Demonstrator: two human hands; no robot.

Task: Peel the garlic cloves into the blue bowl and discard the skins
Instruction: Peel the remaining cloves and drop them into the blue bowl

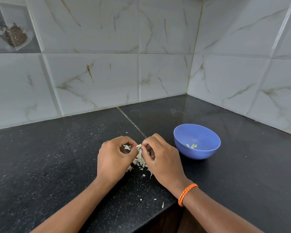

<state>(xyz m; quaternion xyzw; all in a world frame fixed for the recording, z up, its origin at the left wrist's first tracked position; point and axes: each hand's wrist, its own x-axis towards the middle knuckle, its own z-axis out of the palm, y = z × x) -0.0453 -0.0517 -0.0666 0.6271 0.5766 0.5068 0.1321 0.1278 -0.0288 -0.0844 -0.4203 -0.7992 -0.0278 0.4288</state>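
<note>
Black speckled counter (57,162) meets marbled wall tiles (107,78) behind.

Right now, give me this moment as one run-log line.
step: peeling | left hand: pinching skin | right hand: pinching garlic clove | skins: heaped on counter | blue bowl: few peeled cloves

Soft even daylight, glossy countertop (208,118) sheen, wide-angle bending at edges.

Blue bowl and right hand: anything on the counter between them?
Nothing; head view shows bare black counter between the right hand and blue bowl. The skins pile lies left of that hand.
</note>
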